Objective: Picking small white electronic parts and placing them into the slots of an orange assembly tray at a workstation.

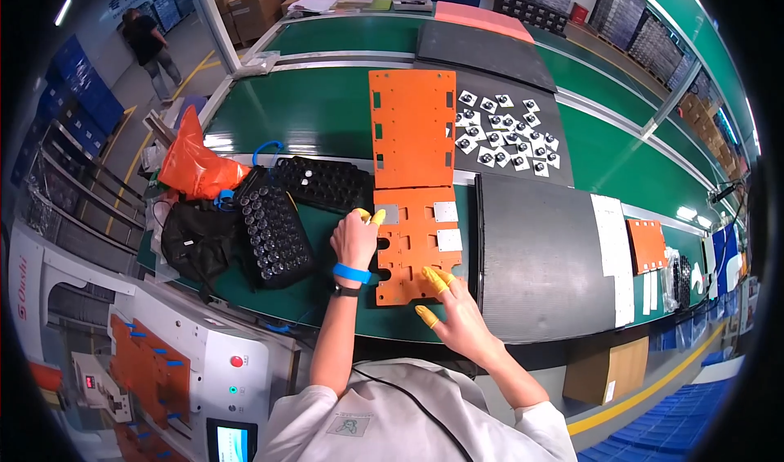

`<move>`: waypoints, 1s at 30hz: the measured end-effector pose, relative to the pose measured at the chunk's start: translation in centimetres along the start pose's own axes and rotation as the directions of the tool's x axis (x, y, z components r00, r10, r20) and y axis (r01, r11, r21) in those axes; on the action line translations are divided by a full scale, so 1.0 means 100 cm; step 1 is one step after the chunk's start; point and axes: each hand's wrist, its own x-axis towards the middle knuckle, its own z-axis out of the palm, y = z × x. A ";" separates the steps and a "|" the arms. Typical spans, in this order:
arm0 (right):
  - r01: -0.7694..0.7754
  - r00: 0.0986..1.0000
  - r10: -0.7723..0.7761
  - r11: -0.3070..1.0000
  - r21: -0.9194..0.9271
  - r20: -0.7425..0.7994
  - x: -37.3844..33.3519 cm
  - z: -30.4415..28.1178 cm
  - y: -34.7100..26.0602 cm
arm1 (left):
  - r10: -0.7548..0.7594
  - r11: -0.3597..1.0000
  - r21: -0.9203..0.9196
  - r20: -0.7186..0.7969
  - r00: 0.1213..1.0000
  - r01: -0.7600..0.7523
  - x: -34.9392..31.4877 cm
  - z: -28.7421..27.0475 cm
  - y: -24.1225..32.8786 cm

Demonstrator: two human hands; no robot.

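- nearest the camera, the right hand [457,311] lies at the near edge of the green belt [327,111], fingers spread flat, yellow-capped fingertips [435,278] pressing the near right part of the orange jig [412,246]. it grips nothing.
- left hand [353,237], blue band at the wrist, sits at the jig's left edge. its capped fingers curl toward a grey plate [385,215] seated there; whether they pinch the plate or only touch it, i cannot tell.
- the jig lies on the belt's near half, its hinged orange lid [412,127] thrown open and flat toward the far side.
- two more grey plates [446,211] sit in pockets on the jig's right side.
- judgement: the step looks like seating plates in the jig. to do it well, keep the right hand pinning the jig so it cannot slide, lower each plate square into its pocket, and press until flush before moving on.
- black trays [273,233] lie just left of the jig, with a black bag [196,237] and orange bag [192,168] beyond them at the left edge.
- a ribbed dark mat [539,254] lies just right of the jig; small black-and-white parts [506,135] are spread on another mat beside the lid.
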 end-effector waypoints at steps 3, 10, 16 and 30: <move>0.052 0.998 -0.063 0.923 -0.382 -0.017 0.003 0.021 0.019 | 0.015 1.000 -0.008 -0.047 0.999 -0.015 -0.025 -0.003 -0.004; 0.063 0.981 -0.147 0.859 -0.507 -0.128 0.017 0.057 0.029 | 0.089 0.979 -0.183 0.000 0.996 -0.087 -0.080 -0.038 -0.021; 0.001 0.986 -0.088 0.850 -0.527 -0.139 0.030 0.067 0.006 | 0.183 0.603 -0.797 0.186 0.965 0.039 -0.121 -0.052 -0.055; 0.371 0.905 -0.400 0.909 -0.189 -0.147 0.272 0.145 -0.101 | 0.349 -0.331 -0.757 0.456 0.819 0.563 -0.174 -0.066 -0.139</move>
